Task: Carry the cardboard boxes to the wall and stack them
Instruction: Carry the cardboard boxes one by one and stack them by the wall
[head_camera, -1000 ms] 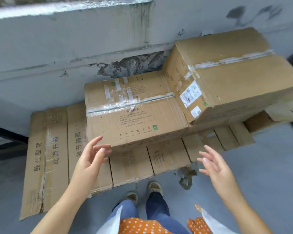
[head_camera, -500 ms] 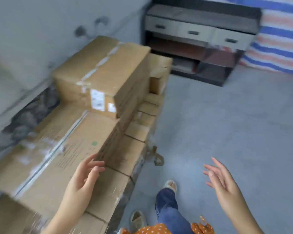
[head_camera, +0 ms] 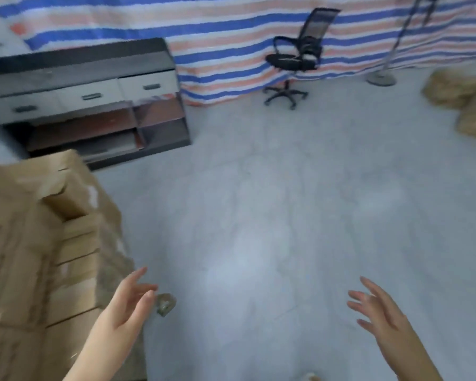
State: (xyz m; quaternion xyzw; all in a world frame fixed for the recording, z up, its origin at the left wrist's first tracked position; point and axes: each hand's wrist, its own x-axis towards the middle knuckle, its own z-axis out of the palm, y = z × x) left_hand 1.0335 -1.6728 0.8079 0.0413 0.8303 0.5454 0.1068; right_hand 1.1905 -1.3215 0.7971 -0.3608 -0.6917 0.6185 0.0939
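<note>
Stacked cardboard boxes (head_camera: 36, 243): now at the view's left edge, blurred, where half a second ago they filled the left half. Left hand (head_camera: 124, 306) and right hand (head_camera: 382, 317): fingers spread, holding nothing, as before, right of the stack. Newly visible beyond the stack: office chair (head_camera: 294, 56); more boxes (head_camera: 456, 89) far right on the floor (head_camera: 272, 215).

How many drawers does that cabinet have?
3, side by side across the cabinet top: left drawer, middle drawer, right drawer. The cardboard boxes may hide more below.
</note>
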